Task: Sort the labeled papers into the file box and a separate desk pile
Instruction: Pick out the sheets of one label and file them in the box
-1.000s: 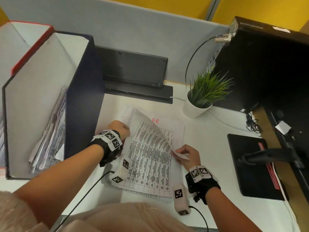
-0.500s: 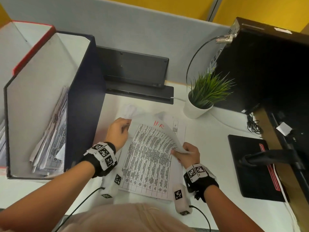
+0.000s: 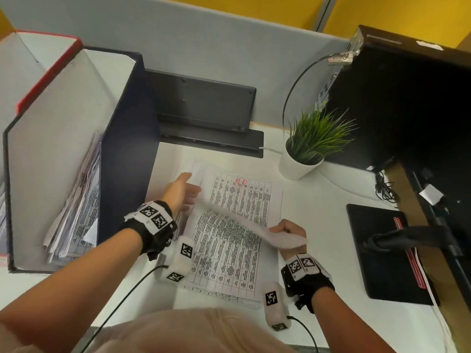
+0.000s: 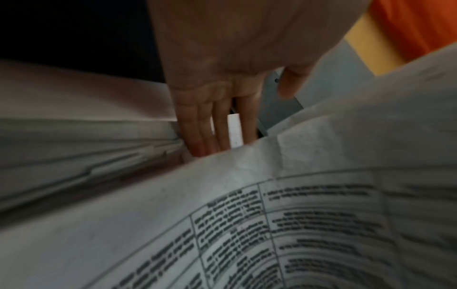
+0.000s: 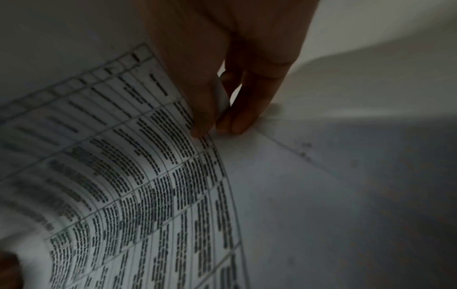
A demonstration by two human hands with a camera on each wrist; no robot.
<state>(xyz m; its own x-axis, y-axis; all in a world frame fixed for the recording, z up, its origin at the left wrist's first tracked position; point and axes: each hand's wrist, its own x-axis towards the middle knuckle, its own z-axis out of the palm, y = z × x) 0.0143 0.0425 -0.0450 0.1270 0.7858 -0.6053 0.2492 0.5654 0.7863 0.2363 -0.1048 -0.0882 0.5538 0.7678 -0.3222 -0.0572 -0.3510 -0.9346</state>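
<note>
top sheet (image 3: 226, 220) is lifted off the desk stack (image 3: 229, 266), curled over w/ its underside up. r hand (image 3: 288, 233) pinches its right edge, thumb & fingertips (image 5: 232, 121) closed on the paper. l hand (image 3: 179, 191) is flat, fingers (image 4: 210, 125) straight, slid in under the sheet's left edge; not gripping anything. sheet below shows a red "hr" label (image 3: 240, 182) at the top. stack lies on the white desk (image 3: 318, 200), its left edge close to the dark wall of the file box (image 3: 127, 149), far edge near a black tray (image 3: 204, 108). bare desk lies to the right, between stack & black mat (image 3: 377, 250); potted plant (image 3: 311, 143) sits past the stack's far right corner. file box stands upright, w/ a leaning bundle of papers (image 3: 76, 207) inside. a 2nd, red-edged box (image 3: 48, 72) stands further left; contents unclear.
</note>
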